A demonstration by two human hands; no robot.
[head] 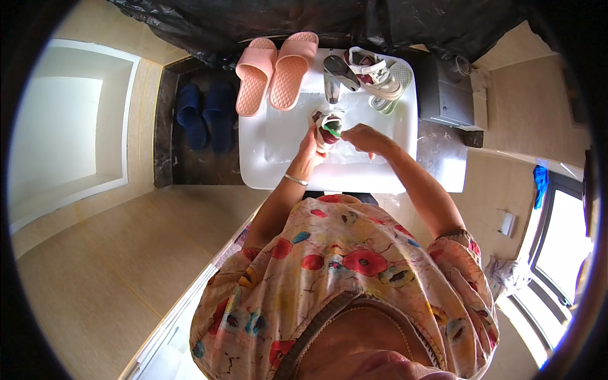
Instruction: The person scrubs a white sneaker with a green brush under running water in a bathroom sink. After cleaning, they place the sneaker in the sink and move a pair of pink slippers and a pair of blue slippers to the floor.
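Over the basin of a white sink (254, 159), my left hand (311, 147) grips a small white and dark-red shoe (327, 121), its opening turned up. My right hand (365, 138) is closed on a green brush (332, 131), whose far end reaches into that shoe; its bristles are hidden. Beyond the hands a metal faucet (332, 83) stands at the sink's back. The matching white and dark-red shoe (375, 76) rests at the back right corner, above a pale green insole (401, 78). Water or suds glisten in the basin.
Pink slippers (287, 78) lie across the sink's back left rim. Dark blue slippers (192, 116) sit on the dark stone counter (209, 171) at the left. A grey box (446, 95) stands right of the sink, and black plastic sheeting (308, 19) hangs behind.
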